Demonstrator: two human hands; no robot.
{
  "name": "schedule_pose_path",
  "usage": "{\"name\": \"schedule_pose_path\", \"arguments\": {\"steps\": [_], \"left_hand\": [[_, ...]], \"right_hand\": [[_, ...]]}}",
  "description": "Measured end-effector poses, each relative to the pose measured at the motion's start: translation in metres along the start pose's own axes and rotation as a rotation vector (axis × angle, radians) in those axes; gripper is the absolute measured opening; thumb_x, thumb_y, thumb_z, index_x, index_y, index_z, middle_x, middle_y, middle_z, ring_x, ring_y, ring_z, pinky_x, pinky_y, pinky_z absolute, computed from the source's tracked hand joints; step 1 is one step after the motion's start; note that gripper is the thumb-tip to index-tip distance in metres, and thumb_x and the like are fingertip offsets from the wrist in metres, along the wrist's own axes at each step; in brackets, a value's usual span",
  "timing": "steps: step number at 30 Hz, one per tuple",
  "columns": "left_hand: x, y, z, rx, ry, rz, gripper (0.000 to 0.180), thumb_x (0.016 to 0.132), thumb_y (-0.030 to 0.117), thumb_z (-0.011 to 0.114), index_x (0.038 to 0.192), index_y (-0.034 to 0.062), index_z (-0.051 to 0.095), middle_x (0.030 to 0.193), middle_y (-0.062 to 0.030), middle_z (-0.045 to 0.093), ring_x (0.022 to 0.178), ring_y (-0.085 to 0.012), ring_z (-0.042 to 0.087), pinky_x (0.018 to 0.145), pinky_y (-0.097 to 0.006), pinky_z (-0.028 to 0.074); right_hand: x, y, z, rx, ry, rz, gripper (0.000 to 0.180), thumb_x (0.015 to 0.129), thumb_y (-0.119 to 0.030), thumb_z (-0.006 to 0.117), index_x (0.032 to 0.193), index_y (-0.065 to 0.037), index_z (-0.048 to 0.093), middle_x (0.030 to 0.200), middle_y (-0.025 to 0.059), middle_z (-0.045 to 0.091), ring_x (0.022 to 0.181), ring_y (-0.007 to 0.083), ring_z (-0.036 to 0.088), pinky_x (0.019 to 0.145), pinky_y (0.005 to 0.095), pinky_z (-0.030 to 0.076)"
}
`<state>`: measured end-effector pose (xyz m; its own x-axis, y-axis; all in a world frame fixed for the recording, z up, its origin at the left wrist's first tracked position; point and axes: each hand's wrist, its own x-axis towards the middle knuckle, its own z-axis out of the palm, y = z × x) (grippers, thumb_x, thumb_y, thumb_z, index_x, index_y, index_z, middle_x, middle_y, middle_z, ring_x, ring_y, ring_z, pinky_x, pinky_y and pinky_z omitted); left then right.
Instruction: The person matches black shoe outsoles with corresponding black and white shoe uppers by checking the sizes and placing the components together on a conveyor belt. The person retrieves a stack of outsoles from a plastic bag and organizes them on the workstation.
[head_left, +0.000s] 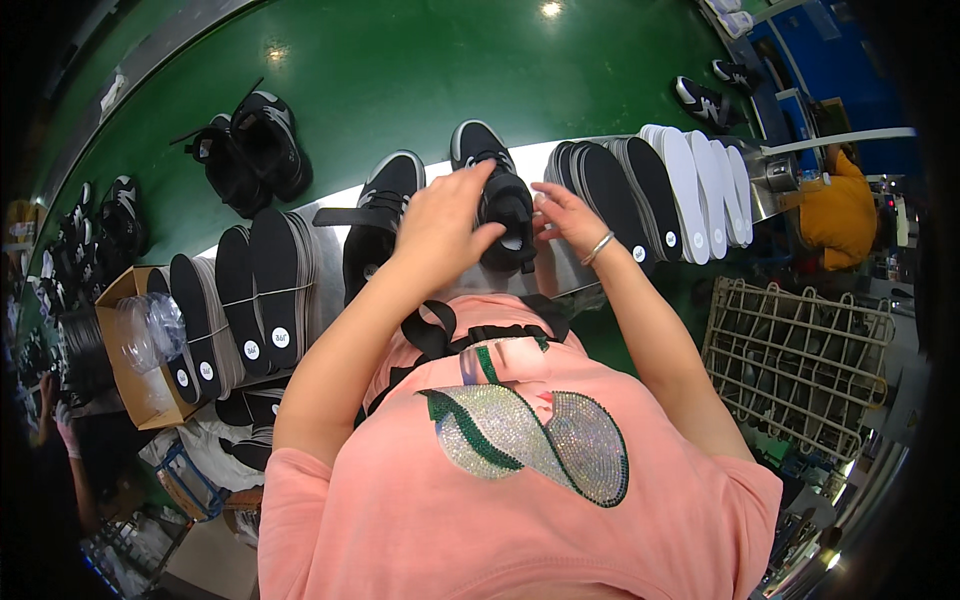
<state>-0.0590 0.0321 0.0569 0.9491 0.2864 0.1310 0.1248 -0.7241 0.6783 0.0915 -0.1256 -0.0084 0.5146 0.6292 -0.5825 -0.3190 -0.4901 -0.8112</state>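
A black shoe [507, 215] with a grey toe edge stands in front of me, its opening toward me and a pale spot inside. My left hand [443, 222] grips its left side, fingertips at the laces and thumb by the opening. My right hand [572, 222], with a bracelet at the wrist, is at the shoe's right side. Its fingers are slightly bent and apart, holding nothing. Whether its fingertips touch the shoe I cannot tell. Left of it stands a similar black shoe [385, 205] with its strap folded out, partly behind my left hand and forearm.
Stacks of black insoles [283, 280] lie at left, some tied, beside a cardboard box [130, 345] with clear plastic. More black insoles [607, 190] and white insoles [683, 185] lie at right. Another shoe pair [255, 150] sits on the green surface [420, 60]. A wire rack [795, 360] stands at right.
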Motion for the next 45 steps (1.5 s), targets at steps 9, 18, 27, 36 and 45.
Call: {"name": "schedule_pose_path", "arguments": {"steps": [9, 18, 27, 36, 45], "left_hand": [[0.023, -0.02, 0.077, 0.296, 0.087, 0.041, 0.057, 0.065, 0.001, 0.052, 0.119, 0.0071, 0.033, 0.103, -0.0101, 0.049, 0.098, -0.0252, 0.046, 0.077, -0.038, 0.036], [0.035, -0.028, 0.06, -0.268, 0.134, -0.301, 0.029, 0.061, 0.01, 0.062, 0.085, 0.0043, 0.045, 0.085, -0.0135, 0.06, 0.08, -0.0312, 0.057, 0.068, -0.035, 0.044], [0.03, -0.025, 0.052, -0.013, 0.148, 0.261, 0.031, 0.062, 0.01, 0.065, 0.087, 0.0069, 0.047, 0.08, -0.0116, 0.054, 0.077, -0.0313, 0.053, 0.066, -0.038, 0.042], [0.046, -0.02, 0.066, -0.345, 0.193, -0.278, 0.026, 0.071, 0.018, 0.061, 0.088, 0.0037, 0.048, 0.073, -0.0172, 0.059, 0.071, -0.034, 0.057, 0.062, -0.04, 0.043], [0.046, -0.015, 0.06, -0.277, 0.113, -0.421, 0.024, 0.072, 0.022, 0.057, 0.082, -0.0001, 0.053, 0.071, -0.0196, 0.058, 0.071, -0.0362, 0.056, 0.065, -0.042, 0.043]], "right_hand": [[-0.02, -0.042, 0.001, 0.298, -0.144, -0.137, 0.023, 0.081, -0.024, 0.052, 0.067, -0.006, 0.049, 0.058, -0.0003, 0.046, 0.054, 0.0096, 0.05, 0.056, 0.0235, 0.043], [-0.034, -0.046, -0.073, -0.601, 0.383, -0.483, 0.021, 0.077, -0.023, 0.057, 0.084, -0.004, 0.056, 0.073, 0.0072, 0.056, 0.068, 0.019, 0.055, 0.063, 0.0293, 0.045], [-0.046, -0.019, -0.121, -1.249, 0.719, -0.027, 0.04, 0.065, -0.033, 0.067, 0.093, -0.01, 0.051, 0.09, 0.0082, 0.057, 0.088, 0.0259, 0.054, 0.074, 0.0414, 0.037], [-0.094, -0.076, -0.071, -0.001, 0.108, -0.177, 0.02, 0.077, -0.021, 0.054, 0.071, -0.003, 0.053, 0.066, 0.004, 0.051, 0.056, 0.0118, 0.053, 0.052, 0.0227, 0.045], [-0.049, -0.062, 0.012, -1.022, -0.16, -0.148, 0.027, 0.066, -0.026, 0.053, 0.069, 0.0, 0.061, 0.062, 0.0162, 0.057, 0.057, 0.0284, 0.056, 0.058, 0.0357, 0.046]]}}
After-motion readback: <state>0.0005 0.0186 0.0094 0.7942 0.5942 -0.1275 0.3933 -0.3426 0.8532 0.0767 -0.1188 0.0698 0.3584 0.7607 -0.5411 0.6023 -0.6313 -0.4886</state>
